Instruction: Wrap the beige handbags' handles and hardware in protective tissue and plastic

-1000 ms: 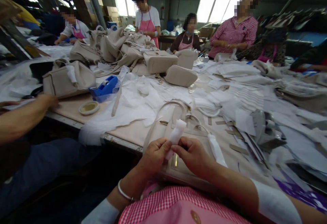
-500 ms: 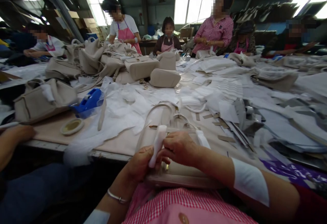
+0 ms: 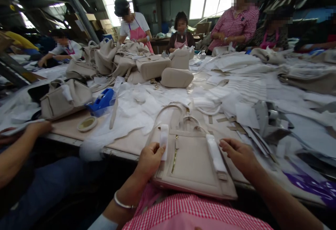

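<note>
The left hand (image 3: pixel 151 160) pinches a narrow white padded strip (image 3: pixel 164 135) between thumb and fingers, over the left side of a flat beige handbag (image 3: pixel 194 160) lying at the near edge of the beige-topped bench (image 3: pixel 123 143). The right hand (image 3: pixel 236 153), loosely curled and released, hovers just beside a second white padded strip (image 3: pixel 215 153).

Dim overall, glare from overexposed far windows (image 3: pixel 216 2)

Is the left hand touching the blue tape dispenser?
No: the left hand touches a white strip over the bag, away from the dispenser.
</note>
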`<state>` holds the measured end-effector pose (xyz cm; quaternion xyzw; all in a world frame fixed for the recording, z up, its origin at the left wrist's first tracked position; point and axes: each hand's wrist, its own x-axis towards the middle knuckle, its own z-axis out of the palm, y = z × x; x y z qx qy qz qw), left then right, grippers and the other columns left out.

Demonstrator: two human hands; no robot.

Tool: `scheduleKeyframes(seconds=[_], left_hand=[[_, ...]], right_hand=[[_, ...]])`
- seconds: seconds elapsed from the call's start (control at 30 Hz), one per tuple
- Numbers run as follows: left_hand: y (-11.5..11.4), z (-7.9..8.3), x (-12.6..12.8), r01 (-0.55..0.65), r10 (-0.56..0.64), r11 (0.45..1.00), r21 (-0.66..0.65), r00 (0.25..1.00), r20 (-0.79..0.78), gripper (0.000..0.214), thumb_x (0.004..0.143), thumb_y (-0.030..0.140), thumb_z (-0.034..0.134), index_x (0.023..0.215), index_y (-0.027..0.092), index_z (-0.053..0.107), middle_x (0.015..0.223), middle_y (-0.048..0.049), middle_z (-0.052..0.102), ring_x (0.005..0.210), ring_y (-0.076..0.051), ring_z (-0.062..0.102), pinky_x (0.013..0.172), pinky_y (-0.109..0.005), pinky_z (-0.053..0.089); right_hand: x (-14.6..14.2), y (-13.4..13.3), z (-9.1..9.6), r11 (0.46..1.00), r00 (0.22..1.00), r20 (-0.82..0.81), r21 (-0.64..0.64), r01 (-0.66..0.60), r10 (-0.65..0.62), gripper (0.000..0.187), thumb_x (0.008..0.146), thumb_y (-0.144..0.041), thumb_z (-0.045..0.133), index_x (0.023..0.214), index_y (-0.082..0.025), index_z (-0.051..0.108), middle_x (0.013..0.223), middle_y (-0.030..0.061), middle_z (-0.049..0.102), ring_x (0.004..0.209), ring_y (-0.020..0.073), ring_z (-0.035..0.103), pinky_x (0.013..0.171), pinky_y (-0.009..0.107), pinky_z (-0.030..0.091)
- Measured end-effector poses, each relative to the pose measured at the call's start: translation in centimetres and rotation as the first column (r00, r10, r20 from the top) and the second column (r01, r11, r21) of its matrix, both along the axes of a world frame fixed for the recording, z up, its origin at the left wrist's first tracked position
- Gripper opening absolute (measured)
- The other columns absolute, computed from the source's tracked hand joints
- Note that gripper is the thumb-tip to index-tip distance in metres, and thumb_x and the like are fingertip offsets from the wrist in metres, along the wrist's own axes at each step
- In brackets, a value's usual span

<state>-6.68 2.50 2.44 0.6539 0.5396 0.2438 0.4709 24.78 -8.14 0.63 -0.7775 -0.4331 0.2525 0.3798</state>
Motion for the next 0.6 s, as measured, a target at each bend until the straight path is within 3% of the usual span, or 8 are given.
scheduleKeyframes(seconds=[0.07,0.17,0.23,0.3,0.37,0.43,0.5,0.6], left_hand=[[0.1,-0.5,-0.1,-0.013,0.027,0.993,0.119,0.993,-0.116,0.037,0.084,0.050,0.055,0.079,0.016,0.069,0.077,-0.0047,0.068,0.076,-0.021,0.062,0.069,-0.030,0.047],[-0.1,-1.7,-0.9,-0.072,0.099,0.980,0.186,0.985,-0.140,0.039,0.084,0.049,0.053,0.097,0.017,0.071,0.101,-0.0089,0.071,0.100,-0.026,0.062,0.089,-0.036,0.047],[-0.6,-2.4,-1.6,-0.065,0.071,0.996,0.053,0.989,-0.126,0.042,0.084,0.051,0.053,0.102,0.017,0.071,0.104,-0.0093,0.072,0.104,-0.028,0.063,0.091,-0.037,0.047],[-1.1,-2.8,-1.9,-0.019,0.005,0.988,-0.152,0.996,-0.087,0.043,0.081,0.054,0.056,0.093,0.016,0.072,0.093,-0.0082,0.074,0.095,-0.028,0.066,0.080,-0.035,0.051],[-1.5,-2.9,-1.9,-0.013,0.005,0.959,-0.284,1.000,-0.030,0.042,0.078,0.056,0.060,0.084,0.015,0.070,0.081,-0.0062,0.073,0.082,-0.027,0.067,0.068,-0.032,0.051],[-1.3,-2.7,-1.4,-0.063,0.071,0.941,-0.334,0.997,0.014,0.041,0.074,0.057,0.064,0.079,0.016,0.068,0.073,-0.0031,0.071,0.072,-0.024,0.066,0.062,-0.030,0.049],[-0.5,-2.3,-0.8,-0.110,0.133,0.932,-0.345,0.990,0.043,0.039,0.071,0.056,0.066,0.077,0.017,0.067,0.067,0.0000,0.069,0.064,-0.020,0.063,0.058,-0.028,0.047],[1.4,-1.8,-0.1,-0.121,0.137,0.945,-0.304,0.990,0.033,0.036,0.070,0.051,0.067,0.079,0.016,0.068,0.068,-0.0001,0.069,0.065,-0.019,0.063,0.059,-0.026,0.046]], right_hand=[[-0.7,-0.9,-1.6,0.999,0.984,-0.176,-0.033,0.018,-0.023,0.046,0.083,-0.056,0.054,0.101,-0.016,0.068,0.095,0.0093,0.074,0.087,0.0260,0.067,0.077,0.036,0.052],[-1.6,-2.0,-2.6,0.994,0.962,-0.259,-0.083,0.070,-0.089,0.054,0.083,-0.058,0.054,0.113,-0.015,0.065,0.113,0.0121,0.071,0.104,0.0298,0.065,0.092,0.042,0.049],[-1.8,-2.5,-2.5,0.993,0.960,-0.270,-0.110,0.040,-0.068,0.054,0.083,-0.059,0.053,0.112,-0.016,0.067,0.114,0.0127,0.070,0.108,0.0319,0.063,0.097,0.045,0.045],[-1.8,-2.8,-2.0,0.993,0.945,-0.324,-0.094,-0.068,0.034,0.050,0.085,-0.059,0.051,0.106,-0.018,0.070,0.111,0.0117,0.071,0.108,0.0321,0.062,0.098,0.045,0.045],[-2.0,-2.7,-1.2,0.987,0.891,-0.437,-0.041,-0.155,0.122,0.047,0.088,-0.057,0.047,0.101,-0.019,0.071,0.105,0.0099,0.073,0.102,0.0299,0.064,0.092,0.042,0.049],[-2.2,-2.0,-0.4,0.988,0.825,-0.551,-0.005,-0.154,0.125,0.043,0.089,-0.055,0.049,0.097,-0.019,0.071,0.095,0.0077,0.073,0.090,0.0265,0.067,0.078,0.036,0.053],[-2.2,-0.7,0.1,0.995,0.777,-0.624,0.007,-0.104,0.086,0.037,0.085,-0.051,0.056,0.094,-0.017,0.069,0.084,0.0052,0.072,0.076,0.0227,0.066,0.064,0.030,0.051],[-1.7,1.6,0.2,0.998,0.747,-0.662,0.040,-0.040,0.056,0.032,0.080,-0.047,0.063,0.086,-0.016,0.068,0.073,0.0023,0.069,0.064,0.0187,0.061,0.056,0.027,0.046]])
